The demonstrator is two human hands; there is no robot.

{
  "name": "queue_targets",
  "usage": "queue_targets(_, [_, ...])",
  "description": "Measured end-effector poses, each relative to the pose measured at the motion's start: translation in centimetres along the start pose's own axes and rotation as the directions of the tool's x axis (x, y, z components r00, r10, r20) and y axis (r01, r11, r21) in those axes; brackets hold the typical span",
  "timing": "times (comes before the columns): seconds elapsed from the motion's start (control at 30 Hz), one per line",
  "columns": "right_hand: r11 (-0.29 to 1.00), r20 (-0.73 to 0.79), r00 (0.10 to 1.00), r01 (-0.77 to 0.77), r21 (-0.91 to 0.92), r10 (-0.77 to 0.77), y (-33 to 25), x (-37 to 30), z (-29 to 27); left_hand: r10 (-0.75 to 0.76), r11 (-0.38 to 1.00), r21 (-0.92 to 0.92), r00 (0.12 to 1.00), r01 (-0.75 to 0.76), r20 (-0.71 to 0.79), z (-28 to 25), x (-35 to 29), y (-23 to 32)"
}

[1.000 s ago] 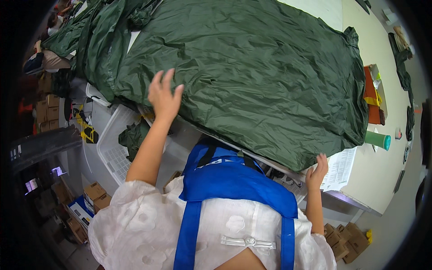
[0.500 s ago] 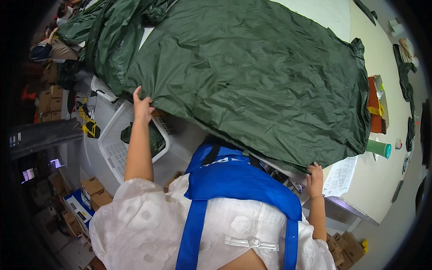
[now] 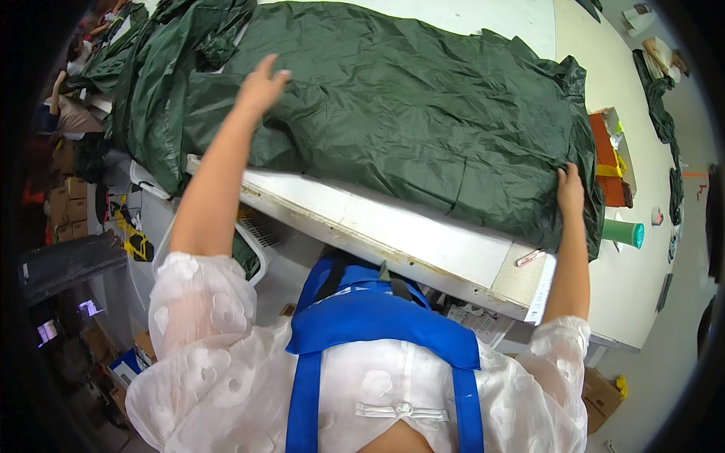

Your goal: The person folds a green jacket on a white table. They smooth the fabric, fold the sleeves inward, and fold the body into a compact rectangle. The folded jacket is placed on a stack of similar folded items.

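Observation:
A wide sheet of dark green, crinkled fabric [image 3: 423,113] lies across the white table [image 3: 355,215], its near edge set back from the table's front. My left hand [image 3: 262,89] is over the left part of the fabric, fingers apart and gripping nothing. Whether its palm touches the cloth I cannot tell. My right hand [image 3: 572,192] is at the fabric's right end, with fingers closed on a fold of it. More of the green fabric hangs bunched over the table's left side.
A red-orange box [image 3: 609,155], a green roll [image 3: 624,234] and a small pen-like item [image 3: 530,258] lie on the right of the table. Below the left edge is a white plastic basket [image 3: 262,264]. Another person [image 3: 75,117] is at the far left.
Both hands have moved away from me, and the fabric's near edge has gone back with them, uncovering the table's front strip. My left hand has released the edge and spread its fingers.

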State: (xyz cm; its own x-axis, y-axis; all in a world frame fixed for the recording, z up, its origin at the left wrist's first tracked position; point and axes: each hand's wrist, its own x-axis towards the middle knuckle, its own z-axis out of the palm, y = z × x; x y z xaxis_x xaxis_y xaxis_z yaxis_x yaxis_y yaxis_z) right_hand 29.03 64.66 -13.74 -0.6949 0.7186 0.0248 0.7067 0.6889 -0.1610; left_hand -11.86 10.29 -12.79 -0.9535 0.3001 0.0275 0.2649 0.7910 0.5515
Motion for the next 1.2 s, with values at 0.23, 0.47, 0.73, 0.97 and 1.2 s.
queue_targets(0.23, [0.982,-0.001,0.985,-0.170,-0.081,0.170,-2.4,0.6,5.2,0.469,0.782,0.253,0.806,-0.569,0.361,11.6,-11.5,9.7])
queue_targets(0.47, [0.993,-0.329,0.937,0.104,-0.060,-0.118,1.8,-1.6,2.7,0.433,0.761,0.329,0.815,-0.559,0.384,14.8,-10.8,9.3])
queue_targets(0.73, [0.974,-0.365,0.916,0.092,-0.209,-0.165,16.8,-13.4,1.4,0.475,0.749,0.306,0.798,-0.588,0.370,15.8,-10.5,9.3])
queue_targets(0.97, [0.879,0.242,0.962,0.002,-0.477,0.129,23.6,-11.3,-1.3,0.497,0.702,0.321,0.760,-0.636,0.419,15.0,-11.7,10.4])
queue_targets(1.2, [0.976,-0.047,0.976,0.213,-0.037,-0.214,7.8,-10.4,-2.6,0.550,0.778,0.087,0.741,-0.622,0.385,15.3,-15.0,9.5])
